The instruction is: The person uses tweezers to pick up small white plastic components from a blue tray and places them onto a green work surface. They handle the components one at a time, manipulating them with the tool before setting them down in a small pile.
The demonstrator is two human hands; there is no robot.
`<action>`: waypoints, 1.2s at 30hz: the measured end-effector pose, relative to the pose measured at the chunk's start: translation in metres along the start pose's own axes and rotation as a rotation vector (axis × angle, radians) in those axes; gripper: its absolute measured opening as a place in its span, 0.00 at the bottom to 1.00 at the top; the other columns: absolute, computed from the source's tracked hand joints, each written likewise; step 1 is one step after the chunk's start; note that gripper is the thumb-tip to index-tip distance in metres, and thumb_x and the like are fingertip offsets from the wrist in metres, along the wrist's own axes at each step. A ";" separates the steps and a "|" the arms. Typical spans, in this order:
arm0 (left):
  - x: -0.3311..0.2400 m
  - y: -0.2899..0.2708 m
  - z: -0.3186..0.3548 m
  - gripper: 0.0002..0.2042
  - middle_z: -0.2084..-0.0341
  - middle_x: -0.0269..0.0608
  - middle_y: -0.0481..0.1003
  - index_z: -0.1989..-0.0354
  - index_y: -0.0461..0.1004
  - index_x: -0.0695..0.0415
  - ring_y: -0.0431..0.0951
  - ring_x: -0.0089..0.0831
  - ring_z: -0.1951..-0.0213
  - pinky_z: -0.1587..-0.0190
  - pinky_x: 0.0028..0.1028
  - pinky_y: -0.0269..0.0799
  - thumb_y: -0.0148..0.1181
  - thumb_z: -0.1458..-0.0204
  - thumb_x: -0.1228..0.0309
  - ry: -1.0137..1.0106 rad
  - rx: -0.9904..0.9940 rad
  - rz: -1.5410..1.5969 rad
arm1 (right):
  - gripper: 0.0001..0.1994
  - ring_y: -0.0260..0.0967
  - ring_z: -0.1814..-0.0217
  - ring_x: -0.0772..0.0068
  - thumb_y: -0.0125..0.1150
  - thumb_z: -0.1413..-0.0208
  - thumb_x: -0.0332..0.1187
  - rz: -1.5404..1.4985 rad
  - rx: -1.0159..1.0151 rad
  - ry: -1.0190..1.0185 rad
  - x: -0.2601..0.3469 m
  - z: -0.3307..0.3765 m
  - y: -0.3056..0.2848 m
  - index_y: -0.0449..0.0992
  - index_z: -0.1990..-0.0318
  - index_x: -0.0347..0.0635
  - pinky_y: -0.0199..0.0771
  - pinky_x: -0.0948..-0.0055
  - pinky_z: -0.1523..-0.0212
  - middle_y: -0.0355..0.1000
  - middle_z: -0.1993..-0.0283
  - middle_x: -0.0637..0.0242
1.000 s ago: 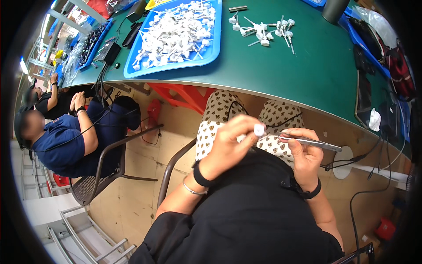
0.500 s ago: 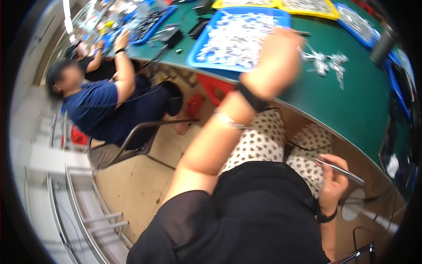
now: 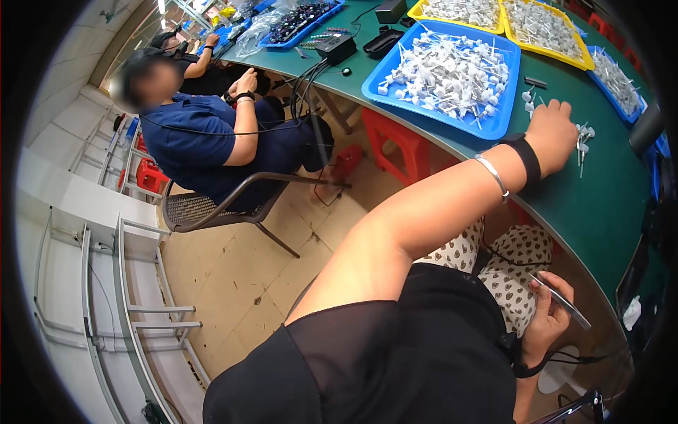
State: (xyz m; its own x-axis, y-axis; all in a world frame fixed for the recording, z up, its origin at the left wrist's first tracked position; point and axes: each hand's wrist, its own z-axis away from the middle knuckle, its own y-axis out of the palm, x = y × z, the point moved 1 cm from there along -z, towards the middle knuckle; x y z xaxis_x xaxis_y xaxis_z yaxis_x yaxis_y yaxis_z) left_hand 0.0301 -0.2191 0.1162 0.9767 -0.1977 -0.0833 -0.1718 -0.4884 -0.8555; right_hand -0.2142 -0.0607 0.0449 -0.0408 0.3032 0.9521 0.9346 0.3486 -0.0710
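Note:
My left hand (image 3: 552,138) is over the green table top, among a few loose white plastic parts with thin stems (image 3: 583,147). Its fingers curl downward, and whatever lies between them is hidden. Just left of it stands a blue tray (image 3: 510,106) heaped with the same kind of white parts (image 3: 452,74). Low at the right, below the table edge and near my lap, my right hand (image 3: 545,321) is closed around slim metal tweezers (image 3: 571,308).
Two yellow trays (image 3: 590,62) and another blue tray (image 3: 639,112) of white parts stand behind. A dark cylinder (image 3: 645,131) is at the right. Black boxes (image 3: 336,48) with cables lie leftward. A co-worker (image 3: 198,141) sits on a chair at the left; a red stool (image 3: 399,145) is under the table.
My left hand has moved from the blue tray's right edge to the loose parts on the table. My right hand keeps its hold on the tweezers. The whole view has shifted.

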 end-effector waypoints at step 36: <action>-0.075 -0.013 0.223 0.04 0.64 0.42 0.80 0.64 0.79 0.64 0.81 0.27 0.65 0.65 0.24 0.78 0.69 0.45 0.80 -0.411 0.088 1.165 | 0.06 0.79 0.57 0.69 0.63 0.37 0.22 0.046 0.000 0.032 0.000 0.002 0.031 0.77 0.55 0.33 0.80 0.72 0.54 0.79 0.58 0.58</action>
State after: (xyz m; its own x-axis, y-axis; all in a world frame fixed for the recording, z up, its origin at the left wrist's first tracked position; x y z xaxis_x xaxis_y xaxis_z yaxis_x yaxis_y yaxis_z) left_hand -0.0123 -0.0080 0.0194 0.2179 -0.1867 -0.9580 -0.9712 -0.1389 -0.1938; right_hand -0.1858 -0.0479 0.0418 0.0134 0.2906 0.9568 0.9352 0.3350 -0.1148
